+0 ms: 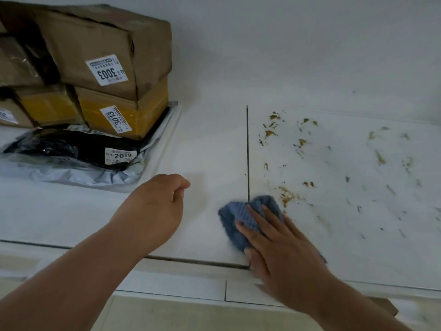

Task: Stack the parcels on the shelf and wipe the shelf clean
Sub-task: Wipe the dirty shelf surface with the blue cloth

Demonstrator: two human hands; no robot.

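Parcels are stacked at the left of the white shelf [207, 144]. A brown box labelled 3003 [102, 51] lies on a yellow-taped box labelled 3013 [124, 113]. Beneath them lie a black bag labelled 2019 [71, 149] and a grey mailer [152, 139]. My right hand [279, 240] presses flat on a blue cloth [241, 211] near the shelf's front edge, at the seam. My left hand [155, 206] hovers over the shelf with fingers loosely curled and holds nothing. Brown smears [286, 194] spread right of the cloth.
A dark seam [247, 149] splits the shelf into two panels. More brown smears and specks [379, 158] cover the right panel up to the white back wall [286, 44]. More boxes [35, 106] sit at the far left. The front edge [191, 261] runs below my hands.
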